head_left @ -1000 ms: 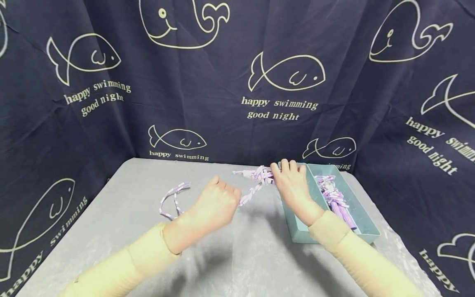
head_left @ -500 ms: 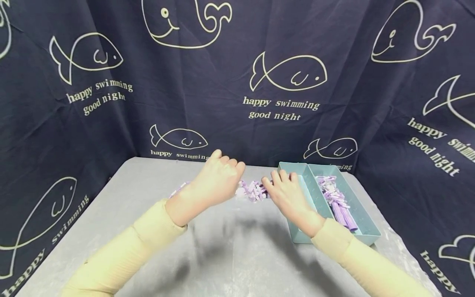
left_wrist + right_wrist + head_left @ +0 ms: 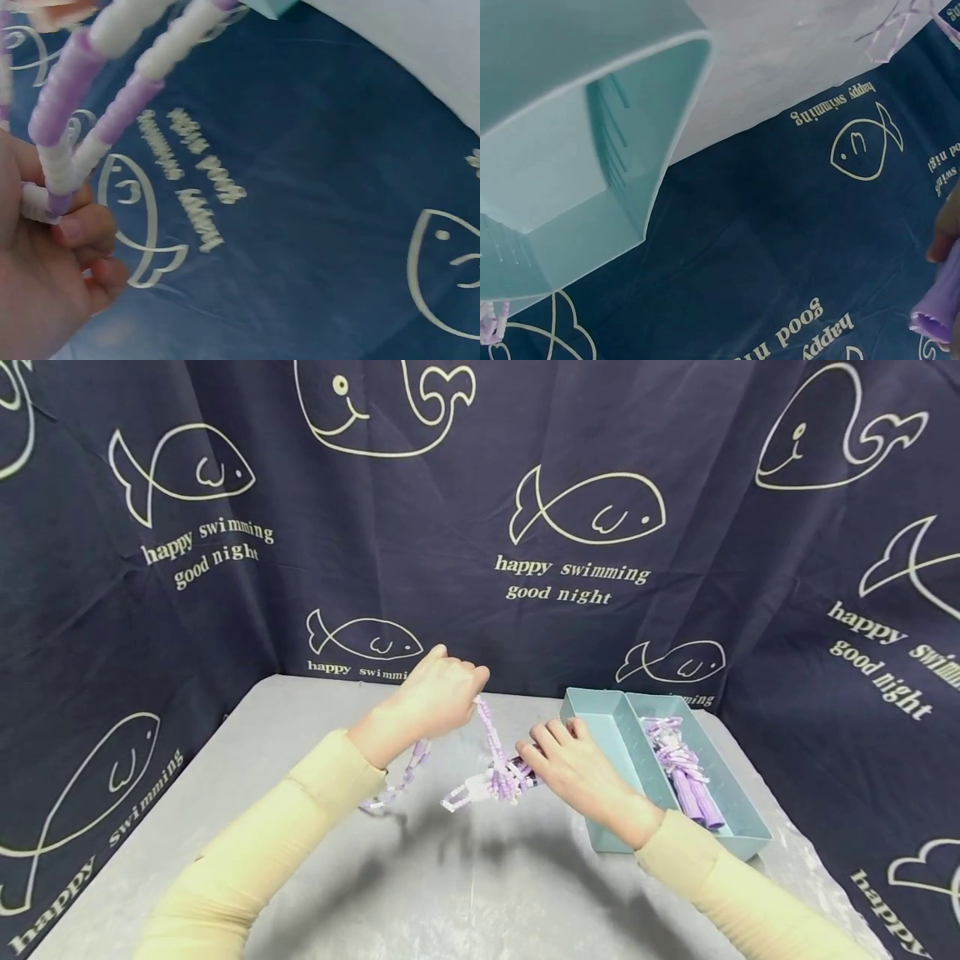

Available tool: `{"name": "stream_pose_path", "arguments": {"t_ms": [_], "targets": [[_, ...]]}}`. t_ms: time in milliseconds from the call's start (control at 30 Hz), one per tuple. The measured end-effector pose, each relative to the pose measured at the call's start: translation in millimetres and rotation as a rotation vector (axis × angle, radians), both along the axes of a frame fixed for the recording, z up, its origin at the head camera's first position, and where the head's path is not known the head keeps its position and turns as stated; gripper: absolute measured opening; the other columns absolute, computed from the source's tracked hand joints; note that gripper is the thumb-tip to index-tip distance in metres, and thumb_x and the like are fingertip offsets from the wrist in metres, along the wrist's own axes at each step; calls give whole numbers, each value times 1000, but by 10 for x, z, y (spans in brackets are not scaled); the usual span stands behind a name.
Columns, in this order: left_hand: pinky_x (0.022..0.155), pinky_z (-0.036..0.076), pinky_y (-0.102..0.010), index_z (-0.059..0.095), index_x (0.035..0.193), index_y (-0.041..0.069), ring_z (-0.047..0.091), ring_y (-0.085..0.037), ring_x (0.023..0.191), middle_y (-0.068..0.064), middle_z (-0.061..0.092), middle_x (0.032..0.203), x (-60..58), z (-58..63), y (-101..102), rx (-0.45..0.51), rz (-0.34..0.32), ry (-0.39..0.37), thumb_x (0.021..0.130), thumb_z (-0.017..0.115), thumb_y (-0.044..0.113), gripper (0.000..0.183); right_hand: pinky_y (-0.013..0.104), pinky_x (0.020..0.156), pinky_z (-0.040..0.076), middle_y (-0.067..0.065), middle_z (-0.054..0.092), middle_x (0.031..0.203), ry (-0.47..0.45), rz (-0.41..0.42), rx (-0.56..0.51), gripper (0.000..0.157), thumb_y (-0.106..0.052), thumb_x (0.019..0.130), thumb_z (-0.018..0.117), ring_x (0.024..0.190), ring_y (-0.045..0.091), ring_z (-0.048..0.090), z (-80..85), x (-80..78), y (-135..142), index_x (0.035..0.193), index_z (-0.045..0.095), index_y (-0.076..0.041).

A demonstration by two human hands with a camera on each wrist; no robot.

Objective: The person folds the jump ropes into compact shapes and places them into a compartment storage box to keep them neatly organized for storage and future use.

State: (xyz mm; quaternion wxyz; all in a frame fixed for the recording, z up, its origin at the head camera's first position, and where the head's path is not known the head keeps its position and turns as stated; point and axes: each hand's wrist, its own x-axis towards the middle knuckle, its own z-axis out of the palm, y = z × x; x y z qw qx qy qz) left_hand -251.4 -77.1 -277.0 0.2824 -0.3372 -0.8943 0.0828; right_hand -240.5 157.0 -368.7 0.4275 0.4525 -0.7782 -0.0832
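Purple tube (image 3: 942,301) in right grip (image 3: 949,226)

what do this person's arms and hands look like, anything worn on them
The left sleeve and right sleeve match: pale yellow, long, with no print showing, each with a seam-like line near its end at about the wrist. Beyond them, the left hand and right hand look bare, ungloved, with no jewellery visible.

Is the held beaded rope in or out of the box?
Out: left hand and right hand hold the beaded rope, its bundle clear of the teal box.
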Motion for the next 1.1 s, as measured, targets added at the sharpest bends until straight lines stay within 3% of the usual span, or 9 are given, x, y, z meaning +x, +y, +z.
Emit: {"name": "stream_pose_path", "arguments": {"t_ms": [200, 433, 667, 933, 1100], "targets": [[67, 36, -36, 62, 82, 13, 58, -22, 69, -2, 62, 74, -212, -168, -64, -29, 0, 36, 74, 64, 12, 9, 43, 71, 37, 7, 51, 88, 28, 86, -13, 21, -1, 93, 33, 80, 27, 49, 2, -3, 0, 94, 53, -9], [68, 36, -36, 58, 80, 14, 56, -23, 74, -1, 62, 75, -392, -370, -125, -6, -9, -17, 77, 64, 11, 7, 43, 71, 39, 7, 56, 89, 34, 226, -46, 20, -4, 95, 36, 82, 26, 52, -8, 33, -19, 95, 56, -9], [76, 37, -36, 57, 80, 16, 52, -22, 78, 2, 63, 74, -596, -556, -274, 29, 46, -42, 76, 67, 9, 13, 41, 70, 40, 6, 57, 87, 2, 353, -174, 17, -7, 97, 40, 79, 24, 53, 4, 60, -46, 92, 56, -7], [70, 35, -36, 57, 80, 13, 52, -23, 73, -1, 66, 75, -778, -841, -496, 63, 118, -86, 83, 61, 8, 6, 41, 69, 36, 8, 55, 87, -47, 374, -314, 14, -7, 94, 39, 75, 25, 52, 149, 117, -19, 90, 52, -6], [70, 36, -37, 61, 86, 10, 56, -25, 76, -4, 69, 82, -792, -1048, -610, 61, 164, -109, 84, 57, 8, 5, 43, 68, 36, 10, 55, 88, -51, 309, -380, 9, -4, 89, 42, 78, 29, 52, 281, 119, 40, 91, 50, -4]]}}
